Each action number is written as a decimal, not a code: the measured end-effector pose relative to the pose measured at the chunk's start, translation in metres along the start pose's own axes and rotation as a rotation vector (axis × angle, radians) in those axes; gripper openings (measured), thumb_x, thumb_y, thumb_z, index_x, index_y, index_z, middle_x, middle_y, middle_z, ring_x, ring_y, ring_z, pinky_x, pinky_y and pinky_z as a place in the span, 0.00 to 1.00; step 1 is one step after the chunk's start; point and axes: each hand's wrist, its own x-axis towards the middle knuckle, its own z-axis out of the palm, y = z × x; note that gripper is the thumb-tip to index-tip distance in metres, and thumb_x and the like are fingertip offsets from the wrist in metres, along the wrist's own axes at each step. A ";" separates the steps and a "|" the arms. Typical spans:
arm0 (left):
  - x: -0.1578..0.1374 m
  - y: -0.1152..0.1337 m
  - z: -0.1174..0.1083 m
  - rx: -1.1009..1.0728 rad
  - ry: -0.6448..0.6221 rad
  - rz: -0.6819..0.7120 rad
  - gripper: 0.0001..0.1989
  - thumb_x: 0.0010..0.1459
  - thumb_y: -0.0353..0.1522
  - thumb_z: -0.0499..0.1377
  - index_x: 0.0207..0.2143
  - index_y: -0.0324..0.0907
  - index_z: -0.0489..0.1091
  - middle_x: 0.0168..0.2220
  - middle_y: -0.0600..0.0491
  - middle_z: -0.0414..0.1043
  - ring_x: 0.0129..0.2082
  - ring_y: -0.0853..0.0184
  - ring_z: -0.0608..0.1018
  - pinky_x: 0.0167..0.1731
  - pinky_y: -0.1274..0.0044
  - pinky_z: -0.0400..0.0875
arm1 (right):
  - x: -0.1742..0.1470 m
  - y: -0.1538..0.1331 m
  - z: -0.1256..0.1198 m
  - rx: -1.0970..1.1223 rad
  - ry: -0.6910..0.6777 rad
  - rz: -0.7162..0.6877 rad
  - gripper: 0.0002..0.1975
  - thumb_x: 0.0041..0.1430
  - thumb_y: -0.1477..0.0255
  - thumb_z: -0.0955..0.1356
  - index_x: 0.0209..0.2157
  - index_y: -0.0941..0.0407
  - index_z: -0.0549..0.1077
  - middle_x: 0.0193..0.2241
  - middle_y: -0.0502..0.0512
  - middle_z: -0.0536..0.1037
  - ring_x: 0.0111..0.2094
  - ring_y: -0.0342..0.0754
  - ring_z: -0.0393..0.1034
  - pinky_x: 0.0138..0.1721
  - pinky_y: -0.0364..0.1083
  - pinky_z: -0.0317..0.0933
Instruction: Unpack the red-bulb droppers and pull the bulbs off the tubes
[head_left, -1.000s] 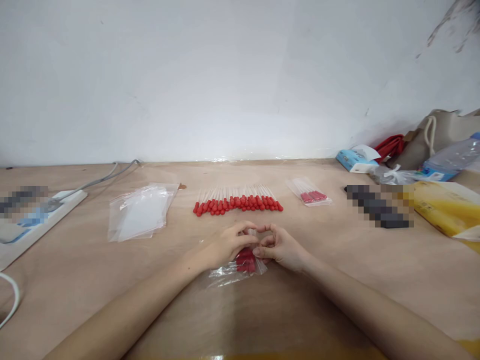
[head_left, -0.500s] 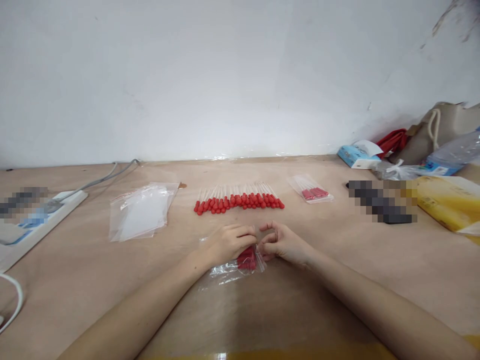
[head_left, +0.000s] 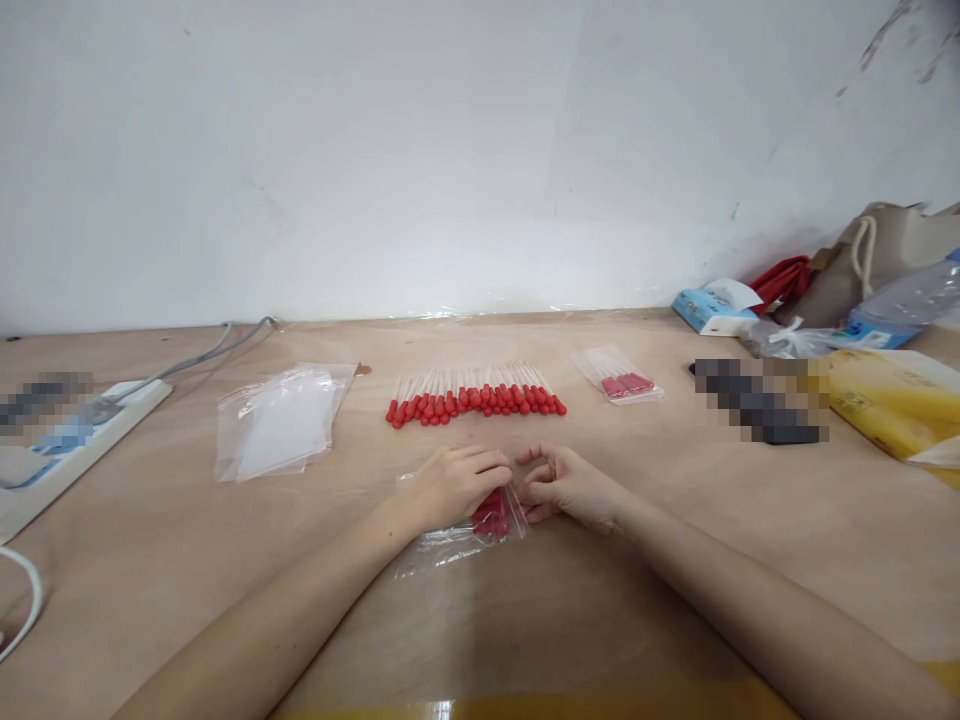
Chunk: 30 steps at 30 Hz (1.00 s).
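Note:
My left hand [head_left: 461, 487] lies over a clear zip bag [head_left: 442, 552] on the table, its fingers closed on the bag's upper part. Several red bulb ends [head_left: 491, 515] show inside the bag below my fingers; the rest of them is hidden. My right hand [head_left: 566, 487] is at the bag's right edge, thumb and fingers curled in a pinch on the plastic. Just beyond my hands lies a row of thin pale-stemmed droppers with red bulbs [head_left: 476, 400], bulbs toward me.
A stack of flat zip bags [head_left: 289, 425] is at left. A filled bag of droppers [head_left: 621, 378] lies at right. Further out are a power strip [head_left: 82, 460], a tissue box [head_left: 716, 310], a dark blurred object [head_left: 757, 405], a yellow pack [head_left: 892, 400] and a plastic bottle [head_left: 900, 300].
Almost nothing differs. The bag's right edge has shifted slightly between my hands, and the whole view has moved a little.

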 end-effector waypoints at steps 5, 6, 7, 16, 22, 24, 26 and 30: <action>-0.001 -0.001 0.003 -0.015 -0.003 -0.025 0.08 0.59 0.27 0.48 0.34 0.40 0.66 0.37 0.53 0.71 0.36 0.70 0.73 0.35 0.79 0.67 | -0.002 -0.002 0.000 -0.013 -0.043 -0.031 0.21 0.44 0.74 0.71 0.39 0.58 0.60 0.21 0.47 0.74 0.23 0.40 0.71 0.27 0.41 0.68; -0.001 -0.001 0.003 -0.025 0.005 -0.031 0.08 0.59 0.27 0.48 0.34 0.40 0.66 0.37 0.53 0.71 0.36 0.70 0.73 0.35 0.79 0.66 | -0.002 -0.002 0.000 -0.007 -0.044 -0.031 0.22 0.43 0.74 0.71 0.39 0.58 0.60 0.21 0.46 0.74 0.23 0.40 0.71 0.27 0.41 0.68; -0.001 -0.001 0.004 -0.033 0.011 -0.034 0.08 0.59 0.27 0.48 0.34 0.40 0.66 0.37 0.53 0.71 0.36 0.70 0.73 0.35 0.79 0.66 | -0.002 -0.002 0.000 0.000 -0.042 -0.026 0.22 0.43 0.75 0.71 0.40 0.58 0.59 0.21 0.46 0.74 0.23 0.41 0.71 0.28 0.42 0.68; 0.001 0.001 0.001 -0.023 0.019 -0.039 0.09 0.59 0.27 0.47 0.33 0.40 0.66 0.36 0.52 0.72 0.34 0.70 0.73 0.34 0.78 0.66 | -0.001 0.000 0.000 -0.013 -0.043 -0.002 0.23 0.43 0.77 0.69 0.41 0.59 0.59 0.21 0.47 0.74 0.24 0.42 0.72 0.28 0.42 0.67; 0.003 0.002 -0.002 -0.037 -0.021 -0.045 0.08 0.59 0.26 0.48 0.33 0.39 0.66 0.36 0.53 0.72 0.35 0.70 0.72 0.35 0.79 0.66 | 0.001 0.003 0.003 -0.074 0.018 -0.030 0.24 0.41 0.76 0.70 0.42 0.58 0.59 0.19 0.44 0.73 0.22 0.41 0.70 0.26 0.42 0.66; 0.004 0.002 -0.005 -0.052 -0.049 -0.042 0.08 0.59 0.27 0.48 0.35 0.40 0.67 0.36 0.52 0.72 0.36 0.69 0.72 0.35 0.78 0.66 | 0.002 0.004 0.004 -0.067 0.004 -0.044 0.24 0.41 0.76 0.70 0.41 0.57 0.59 0.18 0.43 0.72 0.21 0.41 0.70 0.26 0.42 0.67; 0.005 0.002 -0.007 -0.066 -0.067 -0.011 0.08 0.59 0.28 0.50 0.38 0.41 0.67 0.39 0.53 0.72 0.38 0.68 0.72 0.36 0.78 0.65 | 0.002 0.004 0.004 -0.043 0.005 -0.058 0.24 0.40 0.77 0.70 0.40 0.57 0.59 0.18 0.42 0.71 0.20 0.40 0.69 0.25 0.42 0.67; 0.006 0.000 -0.007 -0.035 -0.041 0.064 0.10 0.60 0.28 0.49 0.35 0.41 0.69 0.40 0.55 0.73 0.40 0.70 0.71 0.37 0.78 0.64 | 0.002 0.005 0.005 -0.002 0.035 -0.076 0.25 0.38 0.78 0.70 0.39 0.56 0.57 0.18 0.41 0.71 0.19 0.39 0.67 0.24 0.41 0.66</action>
